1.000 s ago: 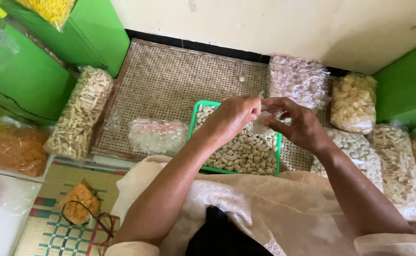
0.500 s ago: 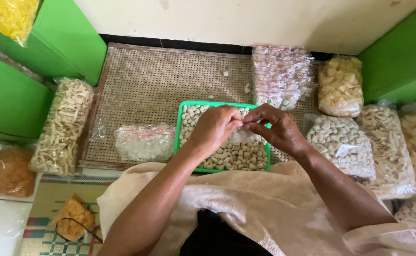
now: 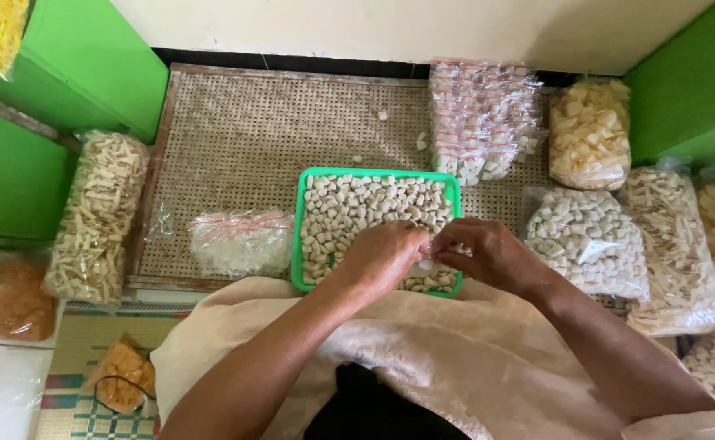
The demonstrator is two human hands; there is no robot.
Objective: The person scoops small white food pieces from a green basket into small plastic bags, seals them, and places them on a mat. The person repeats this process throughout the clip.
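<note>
Pinching a small clear packet [image 3: 424, 262] between my left hand [image 3: 380, 259] and right hand [image 3: 488, 254] over the green tray [image 3: 297, 236] of white crackers, I judge a loose grip could spill pieces onto the woven mat [image 3: 268, 138].

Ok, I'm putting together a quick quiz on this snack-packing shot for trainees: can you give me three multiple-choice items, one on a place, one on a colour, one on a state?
1. Where are both hands?
A. Over the near edge of the tray
B. On the stack of small bags
C. On the long bag at far left

2. What colour is the tray?
A. Blue
B. Green
C. Red

3. How are the hands placed?
A. Wide apart, palms up
B. One behind the back
C. Fingertips together, pinching something small and clear

Answers:
1 A: the left hand and right hand meet above the tray at its near rim.
2 B: its rim is bright green around the pale snack pieces.
3 C: the fingertips meet on a small clear item; what it is cannot be told.
</note>
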